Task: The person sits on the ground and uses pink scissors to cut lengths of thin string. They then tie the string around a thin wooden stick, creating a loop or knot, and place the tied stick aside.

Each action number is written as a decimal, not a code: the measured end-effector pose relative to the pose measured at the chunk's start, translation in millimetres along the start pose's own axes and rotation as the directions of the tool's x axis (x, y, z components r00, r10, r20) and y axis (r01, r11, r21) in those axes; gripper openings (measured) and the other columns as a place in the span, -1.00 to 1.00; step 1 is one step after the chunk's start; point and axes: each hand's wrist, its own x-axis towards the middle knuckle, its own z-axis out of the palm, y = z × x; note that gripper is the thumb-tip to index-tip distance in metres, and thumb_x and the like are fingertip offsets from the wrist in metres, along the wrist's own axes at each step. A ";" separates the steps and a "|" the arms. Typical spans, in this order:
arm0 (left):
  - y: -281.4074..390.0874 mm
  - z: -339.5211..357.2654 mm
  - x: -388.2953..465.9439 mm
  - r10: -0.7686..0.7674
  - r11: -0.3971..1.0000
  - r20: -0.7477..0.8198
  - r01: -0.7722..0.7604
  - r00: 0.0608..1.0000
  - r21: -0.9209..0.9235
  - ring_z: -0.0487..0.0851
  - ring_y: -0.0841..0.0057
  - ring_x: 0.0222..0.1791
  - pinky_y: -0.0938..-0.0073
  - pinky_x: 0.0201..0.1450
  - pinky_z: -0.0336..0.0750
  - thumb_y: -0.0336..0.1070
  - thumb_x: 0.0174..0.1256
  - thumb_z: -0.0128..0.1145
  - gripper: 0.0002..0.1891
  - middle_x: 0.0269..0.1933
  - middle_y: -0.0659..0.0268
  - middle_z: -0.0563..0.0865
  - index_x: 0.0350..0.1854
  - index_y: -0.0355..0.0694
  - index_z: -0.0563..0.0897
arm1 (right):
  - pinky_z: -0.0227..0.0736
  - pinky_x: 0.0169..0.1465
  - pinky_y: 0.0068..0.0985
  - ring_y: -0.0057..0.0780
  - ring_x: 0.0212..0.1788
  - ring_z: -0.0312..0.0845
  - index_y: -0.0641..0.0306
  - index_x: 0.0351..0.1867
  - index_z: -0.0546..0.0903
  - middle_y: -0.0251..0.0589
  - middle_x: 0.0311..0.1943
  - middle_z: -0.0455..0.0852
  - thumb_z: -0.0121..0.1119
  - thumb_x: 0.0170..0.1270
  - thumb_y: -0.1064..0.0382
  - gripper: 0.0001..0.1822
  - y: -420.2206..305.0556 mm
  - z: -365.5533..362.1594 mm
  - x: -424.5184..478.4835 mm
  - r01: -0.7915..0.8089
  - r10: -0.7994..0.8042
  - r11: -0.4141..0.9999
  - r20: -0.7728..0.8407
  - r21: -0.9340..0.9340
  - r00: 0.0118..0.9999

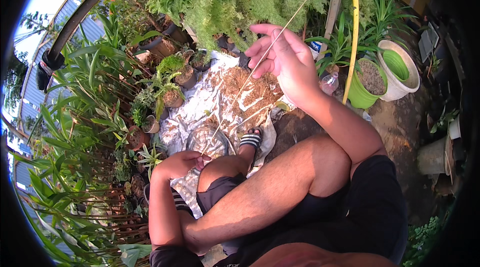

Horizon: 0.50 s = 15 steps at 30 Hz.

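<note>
My left hand is at the lower left by my knee, its fingertips pinched on the lower end of a thin, pale stick. The stick slants up to the right, its far tip in front of the fern. My right hand is raised, fingers loosely curled and apart. The stick crosses it at the thumb; whether the hand grips it there, I cannot tell. Below the stick, a clear round basin rests on a white, soiled sheet. Brown loose planting material is spread over the sheet's far part.
Small potted plants line the sheet's left edge, beside dense leafy stalks. A large fern hangs beyond. At right are a yellow hose, a clear plastic bottle, a green pot and a white pot.
</note>
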 end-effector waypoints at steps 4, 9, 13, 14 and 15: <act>0.5 -2.9 -0.1 0.002 0.999 0.023 -0.002 1.000 -0.034 0.66 0.57 -0.15 0.49 0.04 0.54 -0.42 0.52 0.02 -0.69 -0.16 0.25 0.77 0.19 -0.32 0.66 | 0.71 -0.13 -0.47 -0.39 -0.15 0.68 0.43 0.26 0.47 -0.04 -0.15 0.67 -0.18 0.65 0.10 -0.56 0.2 -0.4 0.1 0.042 -0.044 0.996 0.022 0.075 0.999; 1.3 -3.8 0.6 -0.097 0.995 0.027 0.097 0.995 -0.034 0.66 0.58 -0.13 0.49 0.06 0.54 -0.41 0.50 0.06 -0.69 -0.14 0.25 0.77 0.20 -0.35 0.65 | 0.70 -0.12 -0.51 -0.42 -0.16 0.69 0.47 0.18 0.50 -0.07 -0.17 0.68 -0.09 0.62 0.21 -0.65 -4.1 -1.0 -1.2 0.049 -0.048 0.997 0.022 -0.062 0.999; -18.2 -3.7 3.7 -0.084 0.996 -0.055 0.082 0.995 -0.030 0.63 0.54 0.03 0.46 0.17 0.50 -0.35 0.45 0.18 -0.57 0.04 0.20 0.72 0.32 -0.34 0.53 | 0.70 -0.13 -0.56 -0.45 -0.21 0.71 0.47 0.07 0.53 -0.10 -0.21 0.70 -0.08 0.60 0.26 -0.72 -4.4 -1.5 -1.3 -0.010 0.010 0.995 -0.010 -0.094 1.000; -23.9 -2.3 3.6 -0.066 0.997 -0.090 0.061 0.994 -0.056 0.62 0.53 0.10 0.45 0.22 0.48 -0.32 0.44 0.21 -0.51 0.10 0.18 0.70 0.36 -0.33 0.50 | 0.69 -0.13 -0.57 -0.46 -0.22 0.71 0.46 0.04 0.54 -0.11 -0.21 0.70 -0.08 0.60 0.27 -0.73 -3.1 0.3 -1.1 -0.029 0.027 0.996 -0.026 -0.088 0.999; -14.3 1.3 6.4 0.057 0.998 -0.205 -0.055 0.977 0.017 0.58 0.49 0.16 0.42 0.28 0.44 -0.30 0.43 0.23 -0.46 0.16 0.16 0.66 0.41 -0.31 0.44 | 0.69 -0.13 -0.57 -0.46 -0.22 0.72 0.47 0.03 0.54 -0.10 -0.21 0.70 -0.08 0.60 0.28 -0.74 -0.9 1.8 -2.6 -0.050 0.048 0.996 -0.024 -0.079 0.999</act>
